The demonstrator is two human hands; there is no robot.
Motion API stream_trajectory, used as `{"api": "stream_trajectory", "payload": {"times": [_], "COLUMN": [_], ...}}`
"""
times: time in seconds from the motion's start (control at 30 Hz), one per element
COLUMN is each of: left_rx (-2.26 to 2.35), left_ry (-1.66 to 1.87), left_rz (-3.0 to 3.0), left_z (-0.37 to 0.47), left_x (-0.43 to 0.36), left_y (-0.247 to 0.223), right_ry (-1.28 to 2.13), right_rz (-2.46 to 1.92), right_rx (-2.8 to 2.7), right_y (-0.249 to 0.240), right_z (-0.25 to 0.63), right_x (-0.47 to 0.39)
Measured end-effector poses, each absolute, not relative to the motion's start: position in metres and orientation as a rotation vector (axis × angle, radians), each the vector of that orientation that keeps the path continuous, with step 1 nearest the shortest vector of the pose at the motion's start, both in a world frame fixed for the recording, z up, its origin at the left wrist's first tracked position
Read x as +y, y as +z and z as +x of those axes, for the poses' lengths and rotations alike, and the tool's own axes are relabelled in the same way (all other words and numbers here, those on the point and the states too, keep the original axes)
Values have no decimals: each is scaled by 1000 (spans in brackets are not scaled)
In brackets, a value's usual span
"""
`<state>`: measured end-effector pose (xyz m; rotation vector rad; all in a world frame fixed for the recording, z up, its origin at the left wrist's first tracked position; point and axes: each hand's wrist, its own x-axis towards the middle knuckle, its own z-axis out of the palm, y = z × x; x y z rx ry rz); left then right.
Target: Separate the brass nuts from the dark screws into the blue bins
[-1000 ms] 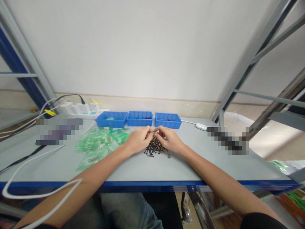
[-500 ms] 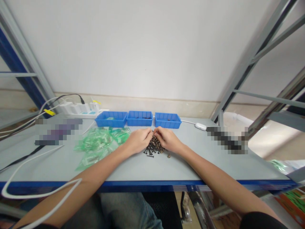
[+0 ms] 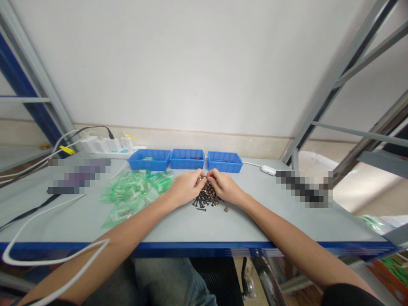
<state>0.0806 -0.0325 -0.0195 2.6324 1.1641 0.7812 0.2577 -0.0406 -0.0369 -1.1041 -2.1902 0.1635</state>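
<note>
A pile of dark screws and brassy round pieces (image 3: 208, 195) lies on the grey table (image 3: 255, 225). Over the pile's left side, my left hand (image 3: 188, 187) has its thumb and fingers pinched together. My right hand (image 3: 225, 185) is pinched in the same way at the pile's right side, its fingertips close to those of the left. Whatever small piece is between the fingertips of either hand is too small to make out. Behind the hands stand three blue trays: left (image 3: 149, 160), middle (image 3: 187, 159) and right (image 3: 225, 162), with a few small items in them.
Green plastic bags (image 3: 130, 191) lie left of my left hand. A white power strip (image 3: 111, 154) with plugs stands at the back left. A white cable (image 3: 47, 261) loops over my left forearm. Pixelated objects lie at both sides; metal shelf posts flank the table.
The fingertips of both hands have shifted slightly and a small gap shows between them. The pile and the trays look the same.
</note>
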Motion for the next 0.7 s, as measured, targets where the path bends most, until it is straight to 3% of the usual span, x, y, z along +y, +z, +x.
{"api": "stream_trajectory", "payload": {"times": [0.7], "left_rx": [1214], "left_ry": [733], "left_rz": [2697], "left_z": [82], "left_x": [-34], "left_y": [-17], "right_ry": [47], "right_rz": [-1062], "right_rx": [-2194], "right_y": [-31], "right_z": [255], "right_x": [-49]}}
